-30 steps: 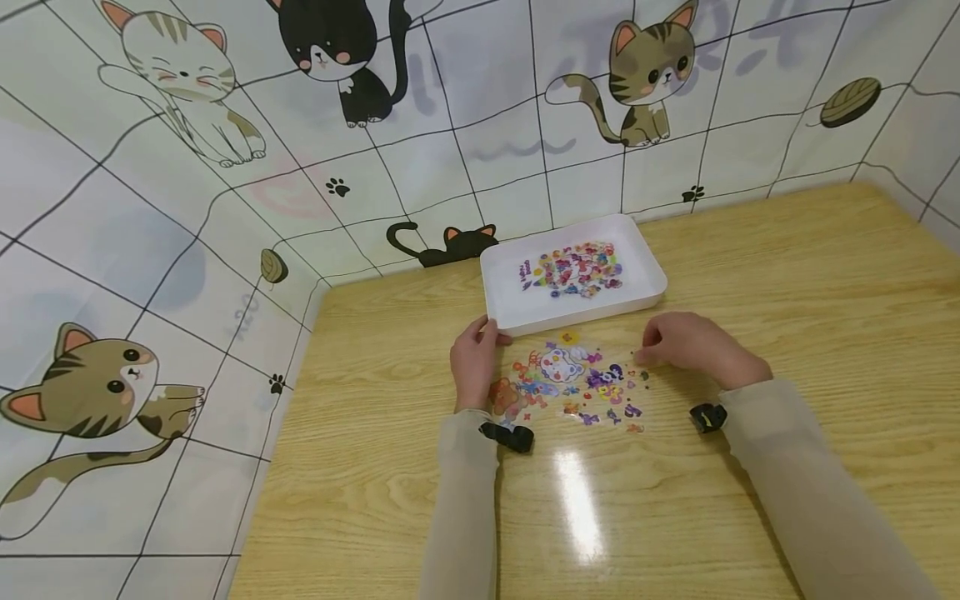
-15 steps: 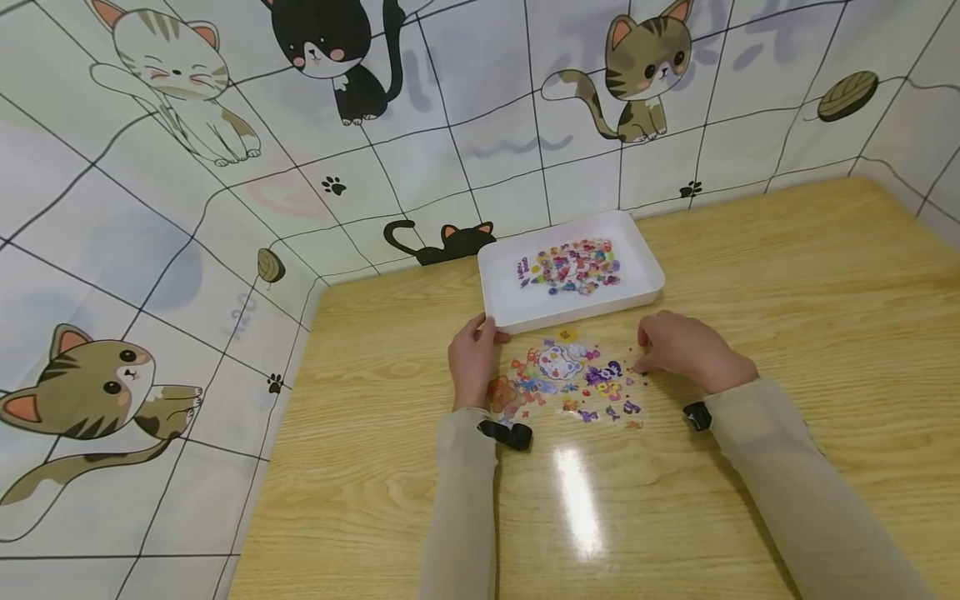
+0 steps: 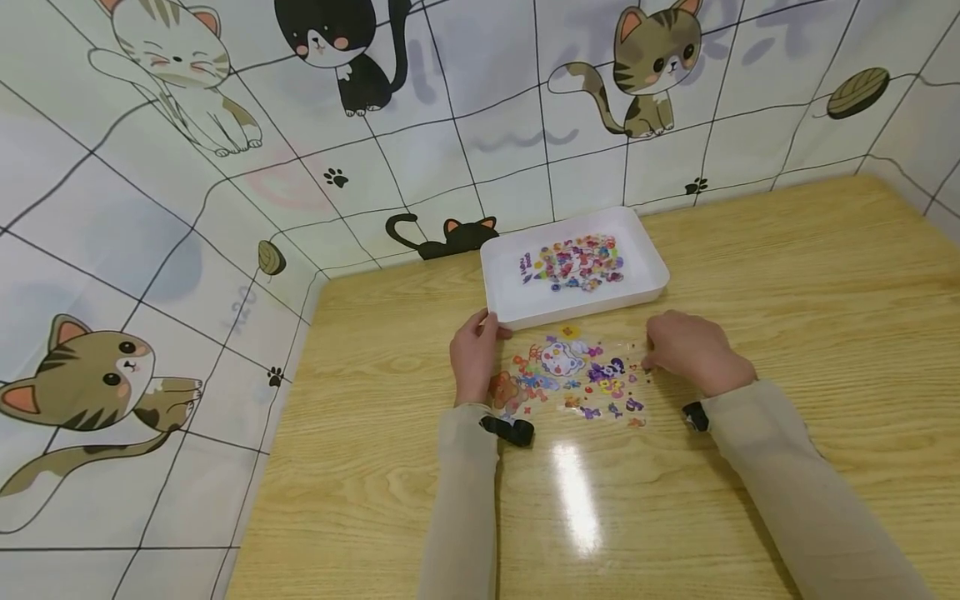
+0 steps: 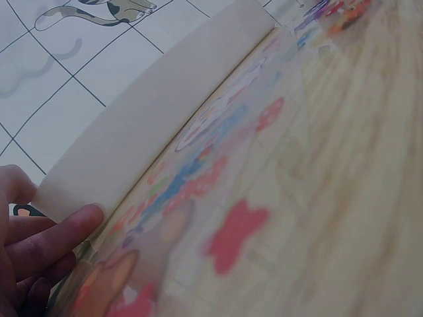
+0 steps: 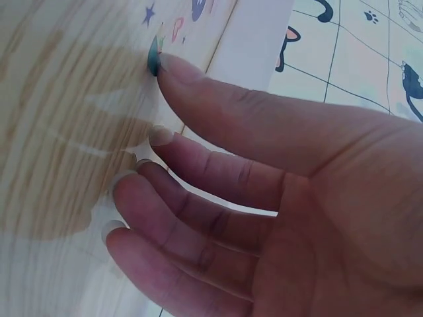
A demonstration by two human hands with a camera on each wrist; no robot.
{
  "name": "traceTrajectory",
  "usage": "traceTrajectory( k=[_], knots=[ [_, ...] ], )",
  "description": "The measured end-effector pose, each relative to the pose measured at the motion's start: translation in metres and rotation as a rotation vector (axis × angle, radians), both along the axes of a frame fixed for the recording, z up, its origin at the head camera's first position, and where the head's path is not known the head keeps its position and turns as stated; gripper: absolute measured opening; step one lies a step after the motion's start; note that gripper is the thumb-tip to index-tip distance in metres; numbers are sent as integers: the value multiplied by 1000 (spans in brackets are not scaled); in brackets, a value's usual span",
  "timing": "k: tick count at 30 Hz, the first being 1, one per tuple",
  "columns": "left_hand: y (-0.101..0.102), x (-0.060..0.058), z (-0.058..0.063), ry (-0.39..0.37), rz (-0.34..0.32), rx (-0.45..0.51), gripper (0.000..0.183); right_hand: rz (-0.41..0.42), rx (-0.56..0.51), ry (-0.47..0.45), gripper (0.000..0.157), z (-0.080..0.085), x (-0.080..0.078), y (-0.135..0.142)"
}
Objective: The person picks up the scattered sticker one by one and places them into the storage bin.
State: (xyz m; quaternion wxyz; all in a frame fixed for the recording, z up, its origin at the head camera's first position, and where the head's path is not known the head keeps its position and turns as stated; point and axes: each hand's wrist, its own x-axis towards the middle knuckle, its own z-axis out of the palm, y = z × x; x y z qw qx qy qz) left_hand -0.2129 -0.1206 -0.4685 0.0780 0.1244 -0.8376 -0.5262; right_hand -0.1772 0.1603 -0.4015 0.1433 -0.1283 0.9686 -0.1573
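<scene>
A clear sheet of colourful cartoon stickers (image 3: 561, 360) lies on the table between my hands, in front of a shallow white tray (image 3: 585, 310). My left hand (image 3: 474, 350) grips the tray's near left corner. In the left wrist view, its fingers (image 4: 63, 241) meet the tray's front wall, close beside the sheet. My right hand (image 3: 693, 350) is at the sheet's right edge. The right wrist view shows its thumb (image 5: 192, 82) at a small green sticker (image 5: 154, 56), with a gap between the thumb and the bent fingers (image 5: 165, 218).
Inside the tray lies a dense group of colourful stickers (image 3: 581, 262). A wall with cat drawings and grid lines (image 3: 510, 158) stands right behind the tray. The wooden table (image 3: 787, 275) reaches to the right and towards me. Each wrist carries a small black camera (image 3: 510, 431).
My right fingertips have shifted slightly right and nearer along the sheet's right edge, and that wrist has come a little inward. The left hand stays at the tray corner.
</scene>
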Motion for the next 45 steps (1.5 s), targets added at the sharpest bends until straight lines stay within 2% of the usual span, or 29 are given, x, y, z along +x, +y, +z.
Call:
traceTrajectory(
  k=[7,15,24,28,38,45],
  knots=[
    [0,0,0,2,2,-9,43,12,-14,-14,17,0,0,0],
    [-1,-1,1,8,1,-13,42,43,-132,-70,15,-7,-7,3],
    [0,0,2,11,0,-14,42,43,-195,-94,21,-8,-9,7],
    [1,0,1,11,-1,-5,40,54,-204,-98,25,-9,-11,10],
    [1,-1,-1,6,5,-8,42,60,-224,-120,11,-5,-10,14],
    [0,-1,0,5,6,-12,42,61,-244,-143,15,-6,-13,22]
  ],
)
